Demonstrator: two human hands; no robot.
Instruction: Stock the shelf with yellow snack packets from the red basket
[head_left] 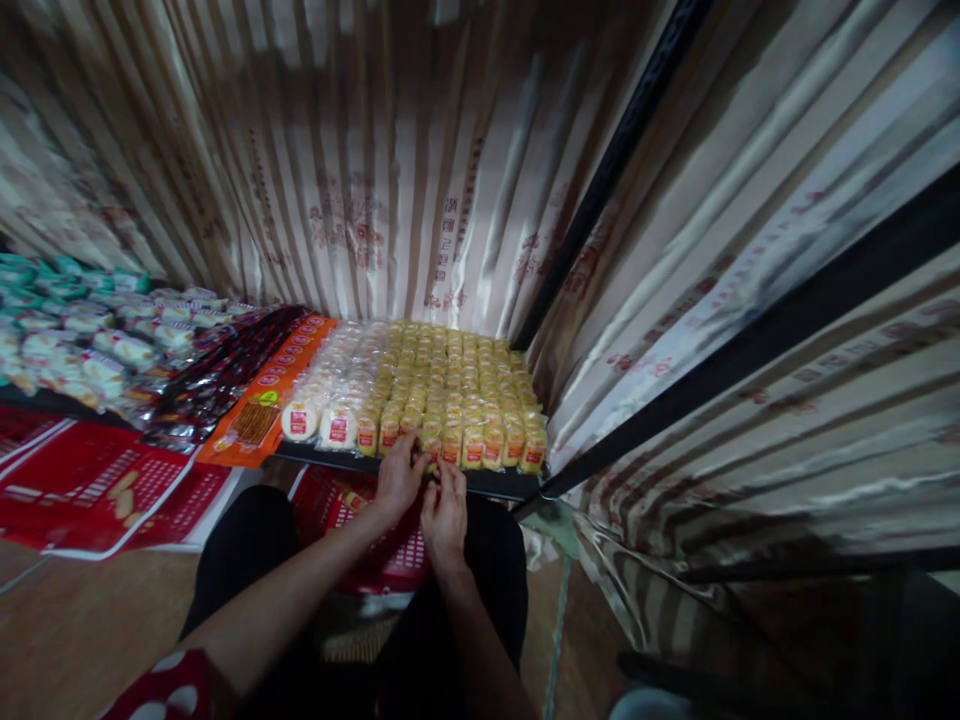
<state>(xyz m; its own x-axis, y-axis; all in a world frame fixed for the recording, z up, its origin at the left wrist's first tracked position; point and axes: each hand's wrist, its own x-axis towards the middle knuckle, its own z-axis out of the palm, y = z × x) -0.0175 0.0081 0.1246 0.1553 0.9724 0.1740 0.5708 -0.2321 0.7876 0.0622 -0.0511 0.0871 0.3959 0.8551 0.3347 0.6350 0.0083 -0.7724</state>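
Both my hands meet at the front edge of a low dark shelf (495, 484) packed with rows of small yellow wrapped snack packets (457, 385). My left hand (397, 478) has its fingers curled onto a yellow packet (430, 444) in the front row. My right hand (445, 513) sits just beside it, fingers pinched on the same spot at the shelf edge. What exactly the right fingers grip is too small to make out. White round packets (337, 400) lie left of the yellow ones.
Orange packs (262, 400), dark foil packs (217, 375) and white-and-teal packs (82, 330) fill the shelf further left. Red printed boxes (97, 490) lie below on the wooden floor. Striped curtains (390, 160) hang behind and at the right, with dark frame bars (622, 150).
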